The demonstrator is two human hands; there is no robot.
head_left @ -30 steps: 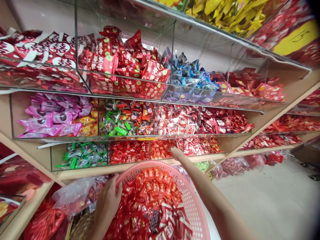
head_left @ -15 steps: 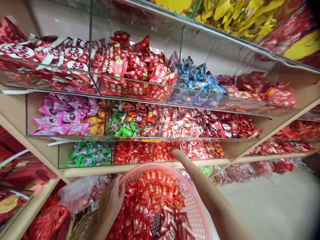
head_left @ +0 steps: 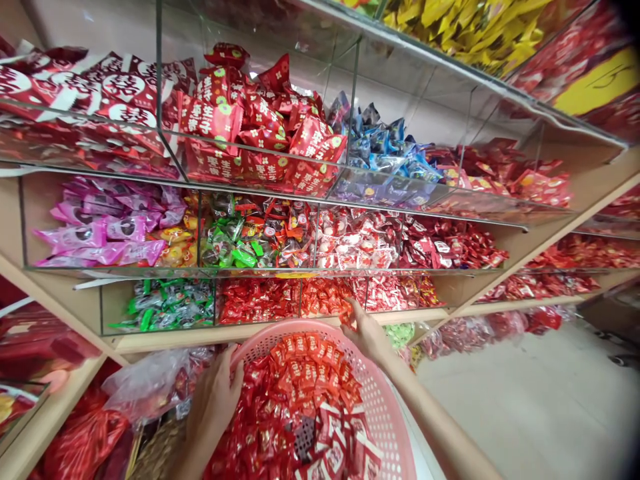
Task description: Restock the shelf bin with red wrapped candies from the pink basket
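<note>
- Head view: left hand curled, fingers spread, over the rim of a pink perforated plastic basket
- Right hand pinches a red sweet packet above that rim, just beside an acrylic bin of red sweets
- Red wrapped sweets fill the basket between both hands

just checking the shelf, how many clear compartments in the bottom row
4, left to right: green sweets, red sweets, orange-red sweets, white-and-red sweets. The far ends are hard to see, so another may be hidden.
</note>
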